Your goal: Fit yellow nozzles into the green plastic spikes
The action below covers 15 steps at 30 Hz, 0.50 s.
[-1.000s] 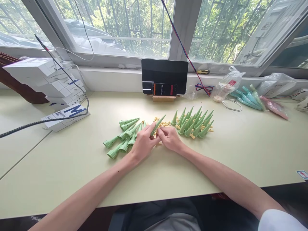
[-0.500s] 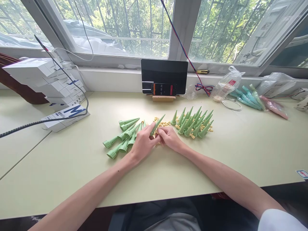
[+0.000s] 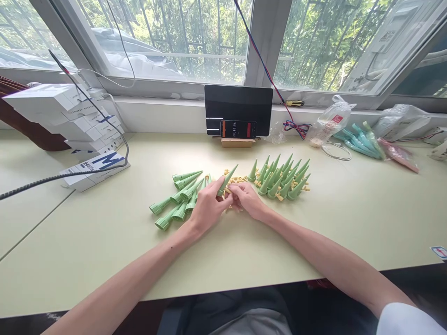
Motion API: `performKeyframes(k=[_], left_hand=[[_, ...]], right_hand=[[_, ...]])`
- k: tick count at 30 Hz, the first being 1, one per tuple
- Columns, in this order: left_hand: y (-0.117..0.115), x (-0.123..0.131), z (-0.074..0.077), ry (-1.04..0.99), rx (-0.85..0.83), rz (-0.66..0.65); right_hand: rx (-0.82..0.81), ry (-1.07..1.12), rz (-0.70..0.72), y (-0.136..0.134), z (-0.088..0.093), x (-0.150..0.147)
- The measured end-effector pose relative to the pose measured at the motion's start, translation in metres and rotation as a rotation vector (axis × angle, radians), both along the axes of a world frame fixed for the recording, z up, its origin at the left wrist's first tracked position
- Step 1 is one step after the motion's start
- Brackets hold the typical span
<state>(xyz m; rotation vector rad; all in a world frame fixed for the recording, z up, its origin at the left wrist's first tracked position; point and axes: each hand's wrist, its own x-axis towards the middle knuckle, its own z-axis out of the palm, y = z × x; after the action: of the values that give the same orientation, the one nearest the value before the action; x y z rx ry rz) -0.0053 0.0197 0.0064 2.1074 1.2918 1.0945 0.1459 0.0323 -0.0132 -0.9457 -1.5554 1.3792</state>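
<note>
While the left hand [image 3: 207,204] grips a green cone [image 3: 228,180] midway between the front and back edges of the desk [image 3: 244,260], the right fingers [image 3: 237,188] pinch a yellow piece [image 3: 227,190] at its base. Both hands partly block loose yellow fittings [image 3: 240,179], flanked by lying cones [image 3: 188,191] and standing cones [image 3: 285,190]. Along the back edge sit white boxes [image 3: 87,126], a phone [image 3: 238,129], a tablet [image 3: 240,102] and plastic bags [image 3: 330,124].

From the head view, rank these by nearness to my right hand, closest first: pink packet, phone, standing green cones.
1. Standing green cones: just right of your right hand.
2. Phone: straight ahead, farther back.
3. Pink packet: far off to the right.
</note>
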Motion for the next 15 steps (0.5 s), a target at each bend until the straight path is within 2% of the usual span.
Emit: performKeyframes(k=[3, 10, 13, 15], left_hand=[[-0.0007, 0.0003, 0.0009, -0.004, -0.008, 0.007], [-0.0008, -0.0011, -0.0015, 0.012, 0.004, -0.015], [-0.0007, -0.0011, -0.0012, 0.018, 0.005, -0.017], [-0.0007, -0.0008, 0.0001, 0.015, -0.008, -0.017]], right_hand=[[0.005, 0.017, -0.013, -0.0008, 0.0007, -0.0007], [0.398, -0.265, -0.220, -0.0041, 0.0016, -0.0006], [0.420, -0.290, -0.216, -0.0040, 0.0014, 0.0005], [0.347, -0.229, -0.171, -0.0037, 0.0017, 0.0010]])
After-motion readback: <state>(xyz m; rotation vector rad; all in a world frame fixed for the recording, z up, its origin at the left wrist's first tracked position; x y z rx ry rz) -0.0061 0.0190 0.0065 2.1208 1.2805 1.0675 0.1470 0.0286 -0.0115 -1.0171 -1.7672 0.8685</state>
